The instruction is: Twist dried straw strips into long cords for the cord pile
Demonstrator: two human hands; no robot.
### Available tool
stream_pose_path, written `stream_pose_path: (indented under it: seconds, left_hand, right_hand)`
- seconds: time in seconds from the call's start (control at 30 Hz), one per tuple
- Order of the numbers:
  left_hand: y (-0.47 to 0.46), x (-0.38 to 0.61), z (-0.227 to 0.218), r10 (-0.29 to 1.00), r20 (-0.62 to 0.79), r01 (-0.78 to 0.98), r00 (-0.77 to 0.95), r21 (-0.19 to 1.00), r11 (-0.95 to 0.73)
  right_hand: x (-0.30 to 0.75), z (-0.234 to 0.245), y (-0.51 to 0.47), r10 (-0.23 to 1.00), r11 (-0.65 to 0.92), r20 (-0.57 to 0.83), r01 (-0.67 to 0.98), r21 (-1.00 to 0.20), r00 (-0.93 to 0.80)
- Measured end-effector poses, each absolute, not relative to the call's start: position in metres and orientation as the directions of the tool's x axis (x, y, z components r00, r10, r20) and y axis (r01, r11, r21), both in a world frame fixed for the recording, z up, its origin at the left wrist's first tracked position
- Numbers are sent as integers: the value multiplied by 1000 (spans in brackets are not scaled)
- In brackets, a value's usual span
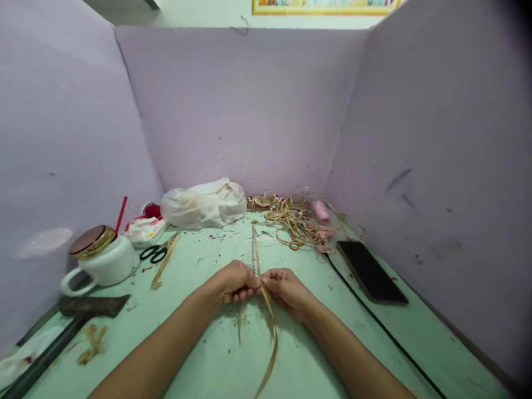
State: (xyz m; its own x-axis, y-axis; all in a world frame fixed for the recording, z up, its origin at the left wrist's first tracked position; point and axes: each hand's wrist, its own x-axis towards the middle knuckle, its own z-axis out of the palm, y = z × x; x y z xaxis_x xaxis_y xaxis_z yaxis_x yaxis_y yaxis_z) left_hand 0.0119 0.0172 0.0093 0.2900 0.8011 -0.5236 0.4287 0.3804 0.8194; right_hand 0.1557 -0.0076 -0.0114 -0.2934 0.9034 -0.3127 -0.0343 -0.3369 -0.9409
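A long dried straw strip (pixel 271 332) runs from the near edge up between my hands and on toward the back. My left hand (pixel 235 281) is closed in a pinch on it at mid-table. My right hand (pixel 286 289) pinches the same strip just to the right, fingertips almost touching the left ones. A thin stick-like piece (pixel 254 239) extends beyond the hands toward the back wall. Loose strands hang below the hands over the green tabletop (pixel 208 354).
A white mug with a gold lid (pixel 100 256) and a dark hatchet (pixel 70 327) sit at the left. Black scissors (pixel 154 252) and a white plastic bag (pixel 204 203) lie behind. A tangle of twine (pixel 293 220), pink thread spool (pixel 321 211), phone (pixel 371 271) and black cable (pixel 386 331) are at the right. Purple panels enclose the table.
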Motion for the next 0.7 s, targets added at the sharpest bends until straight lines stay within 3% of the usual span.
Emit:
stream_pose_path:
  seconds: [0.3, 0.5, 0.7]
  left_hand:
    - [18, 8, 10, 795, -500, 417, 344, 840, 348]
    - [18, 11, 6, 829, -479, 416, 289, 843, 342]
    - [13, 19, 6, 863, -448, 385, 231, 857, 342]
  right_hand:
    - [159, -14, -5, 929, -274, -262, -11, -962, -261]
    - [157, -14, -4, 951, -216, -219, 36, -976, -219]
    - [158, -20, 0, 979, -126, -154, 196, -972, -136]
